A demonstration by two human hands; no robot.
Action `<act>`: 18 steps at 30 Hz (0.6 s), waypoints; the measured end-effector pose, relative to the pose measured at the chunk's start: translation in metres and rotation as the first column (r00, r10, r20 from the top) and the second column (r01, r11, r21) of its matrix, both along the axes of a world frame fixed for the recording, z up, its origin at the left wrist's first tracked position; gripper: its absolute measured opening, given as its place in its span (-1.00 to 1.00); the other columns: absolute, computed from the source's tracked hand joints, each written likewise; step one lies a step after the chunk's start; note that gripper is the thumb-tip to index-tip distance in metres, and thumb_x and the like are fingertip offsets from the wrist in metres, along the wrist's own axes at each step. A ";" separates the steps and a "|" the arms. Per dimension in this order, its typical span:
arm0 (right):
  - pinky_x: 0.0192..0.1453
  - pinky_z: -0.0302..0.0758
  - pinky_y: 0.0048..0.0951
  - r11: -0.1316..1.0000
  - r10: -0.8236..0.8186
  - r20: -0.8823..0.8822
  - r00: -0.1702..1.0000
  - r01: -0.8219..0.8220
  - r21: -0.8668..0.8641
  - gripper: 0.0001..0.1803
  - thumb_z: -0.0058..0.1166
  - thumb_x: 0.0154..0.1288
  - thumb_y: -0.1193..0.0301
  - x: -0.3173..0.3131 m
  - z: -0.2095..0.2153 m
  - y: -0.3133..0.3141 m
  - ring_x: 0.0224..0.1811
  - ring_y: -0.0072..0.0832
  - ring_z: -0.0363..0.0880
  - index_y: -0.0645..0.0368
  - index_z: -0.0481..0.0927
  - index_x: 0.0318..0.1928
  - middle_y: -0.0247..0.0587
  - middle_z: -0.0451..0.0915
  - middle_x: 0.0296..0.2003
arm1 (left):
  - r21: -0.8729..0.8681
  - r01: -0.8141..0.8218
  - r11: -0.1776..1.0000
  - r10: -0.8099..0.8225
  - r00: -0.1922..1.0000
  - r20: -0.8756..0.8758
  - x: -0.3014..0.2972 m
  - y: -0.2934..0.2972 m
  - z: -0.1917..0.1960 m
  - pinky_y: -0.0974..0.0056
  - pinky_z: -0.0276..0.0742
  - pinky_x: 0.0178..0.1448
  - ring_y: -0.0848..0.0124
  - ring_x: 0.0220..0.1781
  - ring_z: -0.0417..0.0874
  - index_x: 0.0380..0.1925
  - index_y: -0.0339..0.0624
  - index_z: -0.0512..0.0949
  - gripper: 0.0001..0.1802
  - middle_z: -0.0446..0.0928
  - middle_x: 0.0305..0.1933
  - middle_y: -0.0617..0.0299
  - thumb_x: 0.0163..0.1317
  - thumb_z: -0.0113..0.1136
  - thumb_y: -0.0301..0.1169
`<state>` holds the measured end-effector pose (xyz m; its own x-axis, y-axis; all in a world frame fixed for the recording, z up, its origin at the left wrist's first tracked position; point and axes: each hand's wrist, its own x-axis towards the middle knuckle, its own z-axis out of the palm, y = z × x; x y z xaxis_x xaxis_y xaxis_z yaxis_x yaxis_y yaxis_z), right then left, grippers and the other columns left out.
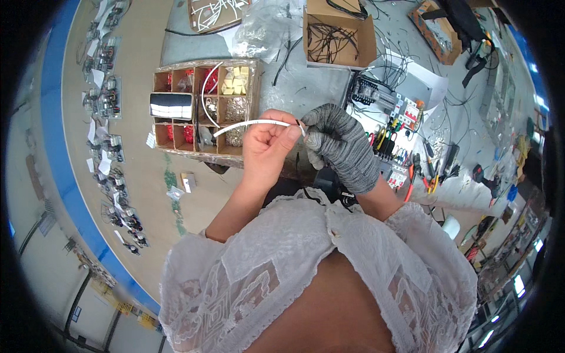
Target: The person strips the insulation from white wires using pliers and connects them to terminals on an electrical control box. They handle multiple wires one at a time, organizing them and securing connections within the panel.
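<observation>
My bare left hand (268,144) is closed, with thumb and forefinger pinching a thin white plastic tube (242,124). The tube's free end sticks out leftward over the compartment box. On my right hand (342,144) is a grey knitted glove; its fingers are closed and meet the left fingertips at the tube's right end. A tiny dark bit, perhaps a wire end, shows between the two hands, but what the gloved fingers pinch is mostly hidden. Another white tube (204,94) lies curved across the compartment box (253,88), just left of my left hand.
The box holds red, cream and metal small parts. Beyond it stand a carton of white tube pieces (203,23) and a carton of black cables (359,53). At right lie a wired electrical assembly (388,112), pliers (410,183) and loose wires on the grey table (288,97).
</observation>
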<state>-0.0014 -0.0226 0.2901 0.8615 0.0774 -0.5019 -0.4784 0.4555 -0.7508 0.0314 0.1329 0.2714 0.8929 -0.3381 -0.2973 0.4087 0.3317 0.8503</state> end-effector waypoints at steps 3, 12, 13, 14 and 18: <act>-0.31 0.47 -0.64 0.996 -0.015 -0.014 1.000 0.014 -0.084 -0.86 0.17 0.23 0.49 -0.003 0.009 -0.005 -0.42 -0.74 0.48 0.19 0.59 -0.19 -0.42 0.59 -0.40 | -0.101 0.004 0.995 -0.012 0.997 -0.073 0.003 0.003 0.001 0.48 0.01 -0.55 0.67 -0.63 0.15 -0.28 -0.19 0.48 -0.86 0.28 -0.60 0.45 0.26 0.21 -0.40; -0.24 0.50 -0.47 0.822 0.090 0.277 0.957 0.086 -0.563 -0.86 0.19 0.11 0.52 -0.010 0.014 -0.004 -0.36 -0.48 0.55 0.26 0.60 -0.29 -0.21 0.57 -0.38 | -0.351 -0.061 0.935 -0.019 0.976 -0.219 -0.001 -0.002 0.005 0.49 -0.08 -0.56 0.66 -0.68 -0.02 -0.27 -0.14 0.43 -0.79 0.05 -0.66 0.51 0.29 0.19 -0.28; -0.24 0.50 -0.45 0.807 0.095 0.287 0.953 0.095 -0.583 -0.87 0.19 0.11 0.52 -0.010 0.013 -0.003 -0.37 -0.44 0.56 0.26 0.60 -0.29 -0.20 0.57 -0.39 | -0.340 -0.044 0.940 -0.024 0.981 -0.194 -0.001 -0.003 0.005 0.49 -0.08 -0.56 0.66 -0.68 -0.02 -0.28 -0.15 0.43 -0.79 0.06 -0.67 0.51 0.29 0.19 -0.28; -0.25 0.50 -0.43 0.793 0.105 0.297 0.949 0.100 -0.601 -0.88 0.19 0.10 0.52 -0.011 0.012 -0.004 -0.37 -0.40 0.56 0.25 0.60 -0.30 -0.19 0.56 -0.40 | -0.327 -0.033 0.945 -0.024 0.985 -0.169 -0.002 -0.003 0.005 0.48 -0.08 -0.56 0.66 -0.68 -0.01 -0.29 -0.16 0.44 -0.79 0.07 -0.67 0.51 0.29 0.19 -0.28; -0.26 0.51 -0.35 0.721 0.162 0.374 0.913 0.149 -0.676 -0.88 0.19 0.07 0.53 -0.010 0.017 -0.006 -0.36 -0.26 0.55 0.23 0.60 -0.32 -0.15 0.55 -0.40 | -0.185 -0.040 0.982 0.024 0.996 -0.086 -0.003 -0.003 0.006 0.46 -0.09 -0.57 0.66 -0.68 0.01 -0.32 -0.20 0.47 -0.79 0.14 -0.67 0.50 0.27 0.22 -0.30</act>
